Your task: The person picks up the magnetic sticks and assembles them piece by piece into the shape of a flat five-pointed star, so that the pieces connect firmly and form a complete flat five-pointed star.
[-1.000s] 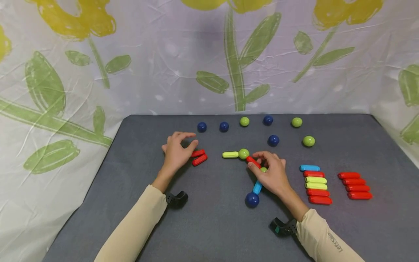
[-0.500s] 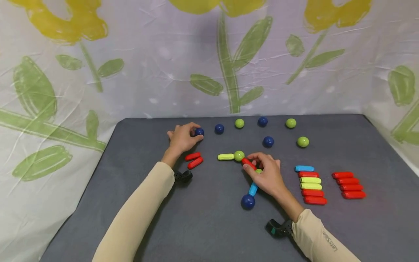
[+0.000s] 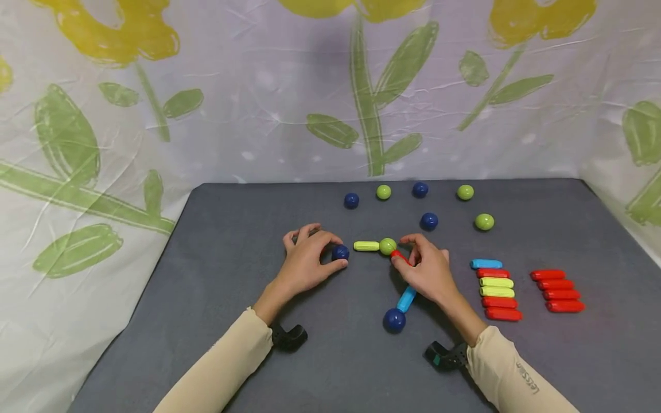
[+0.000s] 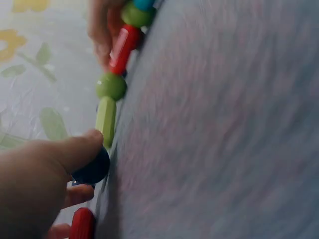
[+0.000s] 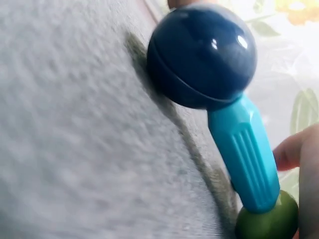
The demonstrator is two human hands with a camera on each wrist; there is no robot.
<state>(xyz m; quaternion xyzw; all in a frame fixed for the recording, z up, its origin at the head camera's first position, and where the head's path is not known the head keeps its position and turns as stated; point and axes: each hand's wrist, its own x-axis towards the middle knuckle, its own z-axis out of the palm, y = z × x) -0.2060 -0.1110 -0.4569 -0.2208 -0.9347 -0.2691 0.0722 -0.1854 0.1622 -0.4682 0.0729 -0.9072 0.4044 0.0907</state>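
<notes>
My left hand (image 3: 308, 262) pinches a dark blue ball (image 3: 340, 252) between thumb and fingers, close to the free end of a yellow rod (image 3: 366, 246). In the left wrist view, the ball sits right at that rod's end; whether they are joined I cannot tell. That rod belongs to a chain: a green ball (image 3: 388, 246), a red rod (image 3: 400, 256), a second green ball (image 5: 269, 221), a light blue rod (image 3: 407, 299) and a dark blue ball (image 3: 395, 320). My right hand (image 3: 427, 271) grips the chain at the red rod, hiding the second green ball in the head view.
Several loose balls, such as a blue ball (image 3: 429, 221) and a green ball (image 3: 484, 222), lie towards the table's back edge. Rods are lined up at the right, with a blue rod (image 3: 486, 264) and red rods (image 3: 562, 294). Another red rod (image 4: 82, 224) lies by the left hand.
The left hand went from above the two red rods to the leftmost blue ball, took it and brought it forward and right to the yellow rod. The right hand stays on the chain.
</notes>
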